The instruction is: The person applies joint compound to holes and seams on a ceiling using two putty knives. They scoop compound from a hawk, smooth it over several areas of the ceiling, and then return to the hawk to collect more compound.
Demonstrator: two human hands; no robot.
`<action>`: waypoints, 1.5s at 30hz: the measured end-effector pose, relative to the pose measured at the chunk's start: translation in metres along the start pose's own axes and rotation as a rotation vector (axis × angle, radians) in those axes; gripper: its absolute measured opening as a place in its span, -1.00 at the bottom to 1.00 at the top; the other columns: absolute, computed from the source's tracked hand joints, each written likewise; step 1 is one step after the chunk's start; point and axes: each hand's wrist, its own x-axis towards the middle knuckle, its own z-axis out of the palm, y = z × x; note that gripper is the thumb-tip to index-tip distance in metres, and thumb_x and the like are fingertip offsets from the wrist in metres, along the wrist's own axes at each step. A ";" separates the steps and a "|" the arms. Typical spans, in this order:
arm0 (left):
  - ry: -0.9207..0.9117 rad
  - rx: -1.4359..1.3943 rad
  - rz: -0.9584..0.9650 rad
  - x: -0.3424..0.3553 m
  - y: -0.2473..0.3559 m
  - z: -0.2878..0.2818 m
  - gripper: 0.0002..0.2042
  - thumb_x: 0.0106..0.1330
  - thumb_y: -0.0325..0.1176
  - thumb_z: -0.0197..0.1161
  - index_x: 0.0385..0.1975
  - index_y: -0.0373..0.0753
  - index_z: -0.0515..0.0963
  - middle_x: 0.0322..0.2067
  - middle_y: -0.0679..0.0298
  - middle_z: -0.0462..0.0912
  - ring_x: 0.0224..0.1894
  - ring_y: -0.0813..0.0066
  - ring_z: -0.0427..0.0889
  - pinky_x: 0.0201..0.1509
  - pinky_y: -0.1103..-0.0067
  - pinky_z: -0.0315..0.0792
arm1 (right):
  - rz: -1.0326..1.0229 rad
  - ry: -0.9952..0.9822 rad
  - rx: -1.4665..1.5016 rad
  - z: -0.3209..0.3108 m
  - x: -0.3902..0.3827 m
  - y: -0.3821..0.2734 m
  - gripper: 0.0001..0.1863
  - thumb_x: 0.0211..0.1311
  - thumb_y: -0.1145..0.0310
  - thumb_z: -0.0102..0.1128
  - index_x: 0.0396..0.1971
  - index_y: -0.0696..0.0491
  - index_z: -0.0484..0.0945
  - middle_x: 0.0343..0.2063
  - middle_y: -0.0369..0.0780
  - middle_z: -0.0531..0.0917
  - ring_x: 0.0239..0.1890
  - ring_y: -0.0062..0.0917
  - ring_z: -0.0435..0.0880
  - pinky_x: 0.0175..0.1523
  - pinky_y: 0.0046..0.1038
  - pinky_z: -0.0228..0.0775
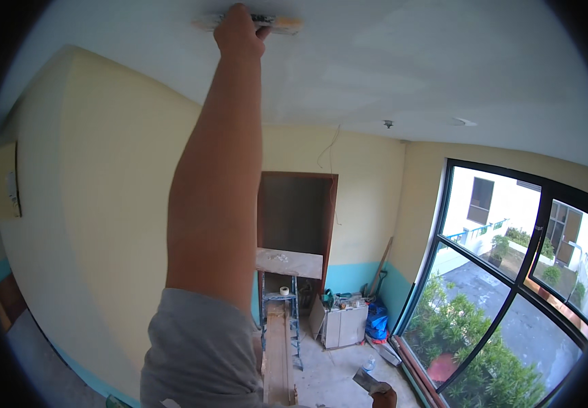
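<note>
My left hand [238, 34] is raised at the top centre, closed on a wide flat trowel blade [284, 26] held against the white ceiling [389, 68], with a pale orange patch toward its right end. My bare forearm and grey sleeve rise from the lower edge. At the bottom right, my right hand [382, 394] grips a putty knife [365, 381] with a grey metal blade, low and apart from the ceiling.
A blue stepladder [295, 347] with a plank [288, 262] across it stands by a dark doorway [294, 211]. Tools on boxes [341, 323], blue bags [376, 319] and a bottle [369, 364] sit near the corner. A black-framed window [515, 285] spans the right; a panel [5, 178] is on the left wall.
</note>
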 end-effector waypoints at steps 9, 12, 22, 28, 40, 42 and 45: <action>0.130 -0.351 -0.098 -0.086 0.194 0.036 -0.65 0.37 -0.29 0.03 -0.01 -0.43 0.25 -0.11 0.01 0.35 -0.07 0.20 0.45 0.10 0.29 0.47 | -0.073 0.016 -0.088 -0.004 -0.005 0.017 -0.75 0.08 0.53 -0.01 -0.24 0.23 0.56 -0.29 0.00 0.64 -0.19 -0.16 0.60 -0.07 -0.30 0.42; 0.255 -0.304 -0.033 -0.100 0.184 0.029 -0.67 0.38 -0.33 0.00 -0.05 -0.49 0.24 -0.14 -0.02 0.35 -0.12 0.20 0.46 0.00 0.37 0.50 | -0.132 0.010 -0.200 -0.011 -0.006 0.023 -0.74 0.09 0.51 -0.01 -0.23 0.24 0.55 -0.29 -0.01 0.64 -0.18 -0.20 0.59 -0.07 -0.32 0.42; 0.045 -0.146 -0.181 -0.028 -0.072 -0.044 -0.78 0.23 -0.44 0.10 -0.16 -0.39 0.40 -0.22 0.09 0.51 -0.19 0.25 0.58 -0.21 0.37 0.66 | -0.081 0.074 -0.029 0.005 -0.003 0.038 -0.71 0.17 0.42 -0.01 -0.16 0.25 0.49 -0.29 -0.05 0.61 -0.21 -0.23 0.55 -0.10 -0.31 0.40; 0.290 -0.520 -0.499 -0.058 -0.029 0.019 -0.70 0.24 -0.40 0.12 -0.12 -0.47 0.40 -0.12 0.10 0.47 -0.11 0.25 0.55 -0.15 0.46 0.64 | 0.043 -0.028 -0.057 0.011 -0.004 0.110 -0.56 0.23 0.33 -0.03 0.08 0.21 0.41 -0.08 0.06 0.57 0.04 -0.12 0.50 0.12 -0.23 0.34; 0.229 -0.466 -0.135 -0.076 0.151 0.055 -0.66 0.31 -0.34 0.07 -0.05 -0.47 0.29 -0.15 0.03 0.38 -0.13 0.18 0.46 -0.05 0.31 0.54 | 0.058 0.014 0.003 0.019 -0.002 0.109 -0.63 0.16 0.44 -0.07 -0.04 0.22 0.51 -0.07 0.06 0.58 0.05 -0.07 0.50 0.16 -0.21 0.34; 0.204 -0.406 -0.059 -0.098 0.192 0.062 -0.66 0.38 -0.33 0.01 -0.03 -0.49 0.24 -0.16 0.01 0.37 -0.15 0.25 0.46 -0.04 0.43 0.49 | 0.021 -0.010 -0.026 0.027 0.001 0.113 -0.63 0.14 0.46 -0.06 -0.05 0.22 0.52 -0.08 0.06 0.58 0.04 -0.07 0.50 0.15 -0.21 0.35; 0.234 -0.360 0.103 -0.090 0.211 0.028 -0.65 0.38 -0.32 0.02 -0.02 -0.49 0.24 -0.17 0.04 0.39 -0.16 0.27 0.47 -0.05 0.44 0.49 | 0.006 0.076 0.155 0.042 0.004 0.138 -0.63 0.09 0.52 -0.06 -0.09 0.23 0.53 -0.09 0.05 0.58 0.03 -0.07 0.51 0.13 -0.23 0.37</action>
